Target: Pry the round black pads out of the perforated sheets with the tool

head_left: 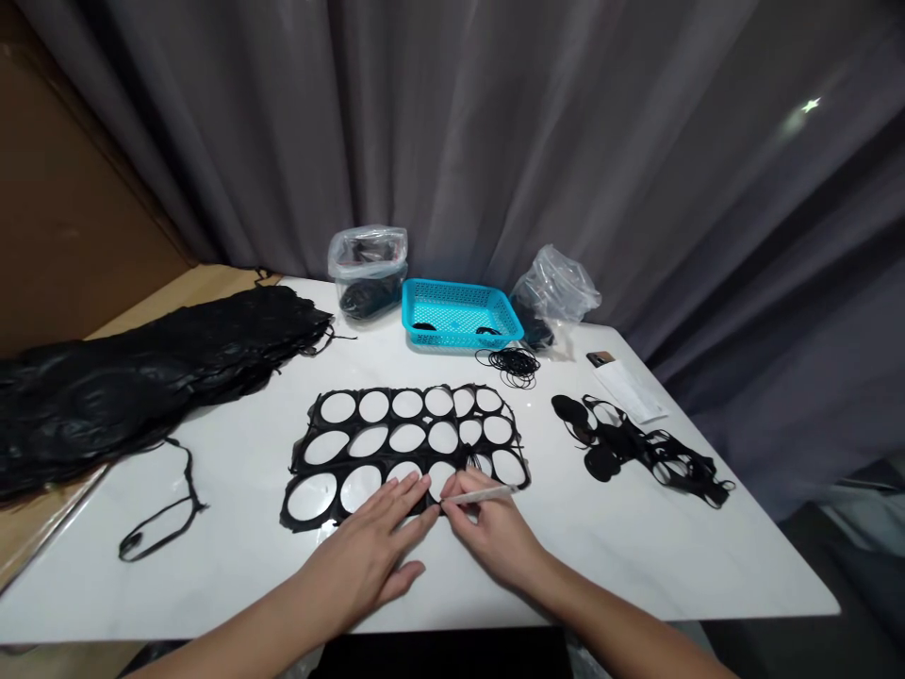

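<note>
A black rubber sheet [417, 420] punched with round holes lies flat in the middle of the white table [636, 556]. My left hand [371, 556] rests flat with its fingers stretched out on the sheet's near edge. My right hand [495, 533] pinches a thin pale stick-like tool [481, 494], its tip touching the sheet's near edge just beside my left fingertips.
A large pile of black sheets [141, 368] covers the left side. A blue basket [459, 314] stands at the back between two clear plastic bags [368, 269] [551, 292]. Thin black rings [515, 365], black scraps [636, 448], a black strip [166, 514] and a white packet [626, 387] lie around.
</note>
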